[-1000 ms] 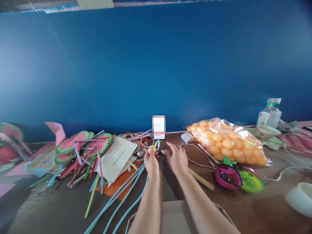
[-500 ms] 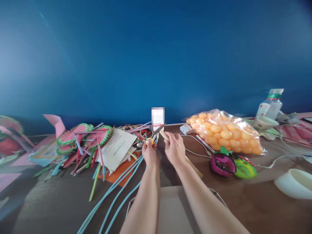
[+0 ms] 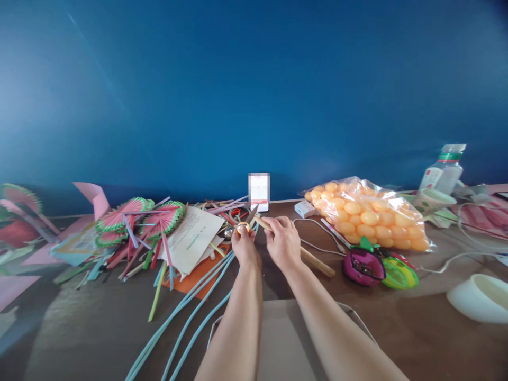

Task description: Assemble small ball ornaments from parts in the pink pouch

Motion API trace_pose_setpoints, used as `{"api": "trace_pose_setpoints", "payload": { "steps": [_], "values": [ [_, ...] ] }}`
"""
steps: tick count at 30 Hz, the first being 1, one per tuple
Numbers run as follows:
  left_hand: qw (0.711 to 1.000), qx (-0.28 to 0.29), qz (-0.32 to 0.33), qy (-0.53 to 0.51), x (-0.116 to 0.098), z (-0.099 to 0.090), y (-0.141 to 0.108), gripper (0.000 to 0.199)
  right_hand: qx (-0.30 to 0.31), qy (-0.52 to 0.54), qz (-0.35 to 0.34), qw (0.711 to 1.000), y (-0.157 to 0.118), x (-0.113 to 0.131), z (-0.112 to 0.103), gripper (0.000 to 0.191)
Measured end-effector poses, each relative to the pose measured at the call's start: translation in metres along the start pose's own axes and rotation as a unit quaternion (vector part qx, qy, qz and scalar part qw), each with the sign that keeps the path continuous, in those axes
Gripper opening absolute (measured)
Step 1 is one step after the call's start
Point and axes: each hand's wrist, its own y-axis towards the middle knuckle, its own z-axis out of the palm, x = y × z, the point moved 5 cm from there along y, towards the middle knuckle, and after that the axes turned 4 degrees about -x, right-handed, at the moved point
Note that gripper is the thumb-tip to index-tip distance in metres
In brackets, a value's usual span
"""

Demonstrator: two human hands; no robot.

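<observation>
My left hand (image 3: 245, 248) pinches a small yellow ring-shaped piece (image 3: 243, 227) with a pale centre. Just to its right, my right hand (image 3: 282, 241) is closed round the wooden handle (image 3: 264, 224) of a tool with a dark pointed blade (image 3: 252, 213). The blade slants up and left, close to the yellow piece; whether they touch I cannot tell. The handle's thick end shows past my right wrist. Behind both hands a lit phone (image 3: 259, 193) stands upright. A shiny metal ball (image 3: 228, 233) lies left of my left hand.
Paper fans (image 3: 162, 222), a printed sheet (image 3: 194, 238) and light-blue tubes (image 3: 198, 301) lie left. On the right are a bag of orange balls (image 3: 369, 214), a purple bowl (image 3: 363, 267), a white box (image 3: 305, 209), a white cup (image 3: 478, 299) and a bottle (image 3: 444, 172).
The yellow piece has turned so its pale centre shows. The blade has tipped more upright, and the handle's far end is now more visible. The view has shifted slightly.
</observation>
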Motion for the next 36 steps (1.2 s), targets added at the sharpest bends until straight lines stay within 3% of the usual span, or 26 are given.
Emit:
{"api": "trace_pose_setpoints", "payload": {
  "steps": [7, 11, 16, 20, 36],
  "values": [
    [1.0, -0.009, -0.003, -0.008, -0.0006, -0.0006, 0.001, 0.008, 0.012, 0.008, -0.01, 1.0, -0.0021, 0.0029, 0.0007, 0.037],
    [1.0, 0.003, 0.021, -0.01, -0.0027, 0.0003, 0.0017, 0.009, -0.026, 0.027, -0.005, 0.999, -0.0025, 0.0023, -0.0026, 0.037],
    [1.0, 0.003, 0.017, -0.013, -0.0009, -0.0003, 0.0025, 0.009, -0.008, 0.028, -0.002, 1.0, -0.003, 0.0, 0.0005, 0.036],
    [0.999, 0.01, 0.039, -0.006, -0.0025, 0.0006, 0.0023, 0.009, -0.031, 0.035, 0.006, 0.999, -0.003, -0.0001, -0.0017, 0.036],
    [0.999, 0.004, 0.032, -0.014, -0.001, -0.0023, 0.0021, 0.009, -0.015, -0.009, 0.01, 1.0, -0.0034, 0.0012, 0.0, 0.035]
  ]
}}
